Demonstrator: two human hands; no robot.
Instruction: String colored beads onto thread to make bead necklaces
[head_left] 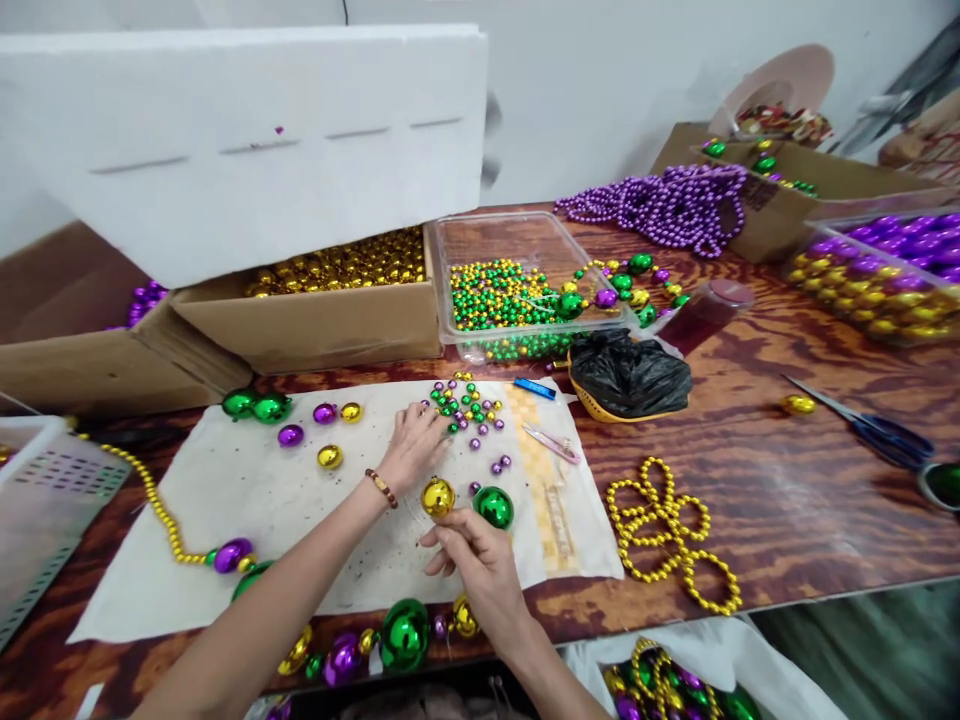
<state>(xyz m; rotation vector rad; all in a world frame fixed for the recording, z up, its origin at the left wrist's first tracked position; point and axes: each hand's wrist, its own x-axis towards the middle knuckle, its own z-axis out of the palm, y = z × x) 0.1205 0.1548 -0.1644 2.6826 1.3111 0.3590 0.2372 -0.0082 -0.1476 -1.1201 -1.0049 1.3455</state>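
Note:
My left hand (pixel 417 442), with a beaded bracelet (pixel 382 488) on its wrist, reaches over the left edge of a pile of small green, purple and gold beads (pixel 466 405). Its fingers point down and what they touch is hard to see. My right hand (pixel 476 560) is pinched just below a gold ball (pixel 437 496), beside a green ball (pixel 493 508). A thin clear thread seems to run near the gold ball. A strand with large balls (pixel 405 634) lies along the front edge of the white cloth (pixel 255 500).
Behind the cloth stand a cardboard box (pixel 315 330) of gold beads and a clear tray (pixel 517 225). Right of it lie a black bag (pixel 630 370), a gold bead chain (pixel 652 540) and scissors (pixel 885 435). A white basket (pixel 45 500) stands left.

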